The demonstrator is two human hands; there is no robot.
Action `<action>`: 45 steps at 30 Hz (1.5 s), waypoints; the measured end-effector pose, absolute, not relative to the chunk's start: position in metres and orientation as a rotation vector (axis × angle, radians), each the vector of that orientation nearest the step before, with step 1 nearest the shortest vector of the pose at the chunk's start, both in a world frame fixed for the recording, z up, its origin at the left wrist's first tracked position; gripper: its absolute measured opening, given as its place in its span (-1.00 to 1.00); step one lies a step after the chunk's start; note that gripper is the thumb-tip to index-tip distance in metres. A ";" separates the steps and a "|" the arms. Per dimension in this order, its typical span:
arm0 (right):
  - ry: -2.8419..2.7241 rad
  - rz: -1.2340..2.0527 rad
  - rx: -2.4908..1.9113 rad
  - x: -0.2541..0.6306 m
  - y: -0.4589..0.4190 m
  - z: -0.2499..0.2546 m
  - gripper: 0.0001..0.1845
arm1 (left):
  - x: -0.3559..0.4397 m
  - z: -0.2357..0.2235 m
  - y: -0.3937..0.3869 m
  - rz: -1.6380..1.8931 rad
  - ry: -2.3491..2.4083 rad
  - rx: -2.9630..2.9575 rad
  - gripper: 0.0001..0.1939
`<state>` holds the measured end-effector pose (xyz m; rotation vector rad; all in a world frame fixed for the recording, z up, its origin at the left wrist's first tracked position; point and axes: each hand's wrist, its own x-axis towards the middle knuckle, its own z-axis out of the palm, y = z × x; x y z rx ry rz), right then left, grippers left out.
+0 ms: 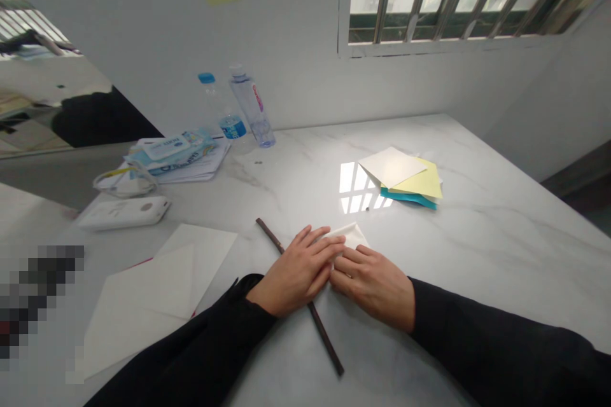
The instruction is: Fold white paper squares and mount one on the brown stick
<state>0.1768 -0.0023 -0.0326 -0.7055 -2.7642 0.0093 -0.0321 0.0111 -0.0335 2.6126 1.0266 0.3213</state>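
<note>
A small folded piece of white paper (354, 235) lies on the marble-patterned table, mostly covered by my two hands. My left hand (308, 267) rests on it with fingers stretched out and lying flat. Curled in against the paper's near side, my right hand (370, 283) has its fingers closed on the edge, and the fingertips are hidden. Beneath my left hand a thin dark stick (327, 338) runs slantwise along the table, its two ends showing.
Loose paper sheets (138, 292) lie at left, near a white power bank (124, 213) and a wipes pack (172, 152). Two plastic bottles (255, 108) stand by the wall. Stacked white, yellow and blue papers (422, 179) lie at back right. Someone in dark clothing (114, 114) is at far left.
</note>
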 end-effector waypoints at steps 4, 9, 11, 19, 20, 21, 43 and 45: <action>-2.791 0.204 -0.753 0.180 0.004 -0.035 -0.91 | -0.032 -0.032 0.011 0.321 1.026 2.611 -0.53; -2.783 0.541 -0.850 0.185 0.014 -0.023 -0.95 | -0.032 -0.031 0.011 0.304 1.020 2.617 -0.55; -2.770 0.684 -0.857 0.188 0.021 -0.015 -0.85 | -0.033 -0.032 0.011 0.299 1.021 2.617 -0.54; -2.610 0.909 -0.963 0.206 0.041 -0.015 -0.80 | -0.032 -0.031 0.011 0.292 1.039 2.630 -0.59; -2.591 0.924 -0.986 0.207 0.041 -0.018 -0.79 | -0.031 -0.031 0.011 0.288 1.042 2.628 -0.59; -2.568 0.937 -1.011 0.207 0.040 -0.020 -0.77 | -0.031 -0.030 0.011 0.283 1.045 2.625 -0.59; -2.375 1.099 -0.935 0.235 0.043 -0.035 -0.58 | -0.033 -0.024 0.010 0.282 1.012 2.558 -0.49; -2.411 1.048 -0.950 0.244 0.044 -0.035 -0.70 | -0.034 -0.025 0.010 0.297 1.005 2.563 -0.51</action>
